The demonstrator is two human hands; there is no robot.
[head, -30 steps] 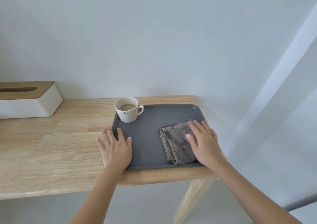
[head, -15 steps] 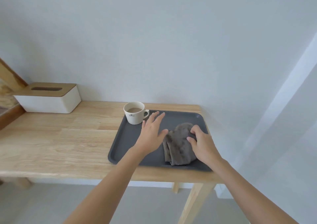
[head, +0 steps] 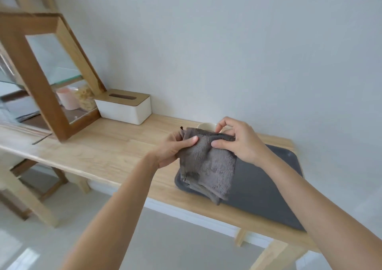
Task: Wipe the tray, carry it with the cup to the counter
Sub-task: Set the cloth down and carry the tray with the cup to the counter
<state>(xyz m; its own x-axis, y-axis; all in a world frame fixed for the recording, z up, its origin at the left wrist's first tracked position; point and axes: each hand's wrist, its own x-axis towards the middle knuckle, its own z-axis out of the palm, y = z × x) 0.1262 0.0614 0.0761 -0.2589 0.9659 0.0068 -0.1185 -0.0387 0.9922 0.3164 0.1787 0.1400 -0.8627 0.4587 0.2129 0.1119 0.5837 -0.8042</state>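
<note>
A dark grey tray (head: 266, 187) lies on the right end of a light wooden table (head: 107, 152). Both hands hold a grey cloth (head: 206, 166) up above the tray's left part, and it hangs down from their grip. My left hand (head: 175, 147) pinches the cloth's upper left corner. My right hand (head: 237, 141) pinches its upper right edge. Only the rim of the white cup (head: 206, 126) shows behind the cloth and hands, at the tray's far left corner.
A white tissue box with a wooden lid (head: 124, 106) sits against the wall left of the tray. Further left stands a wood-framed glass cabinet (head: 51, 79) with a pink cup and a jar inside. A white wall runs behind the table.
Both hands have lifted the cloth off the tray and spread it between them. The left hand moved from the tray surface to the cloth. The camera has swung left and tilted.
</note>
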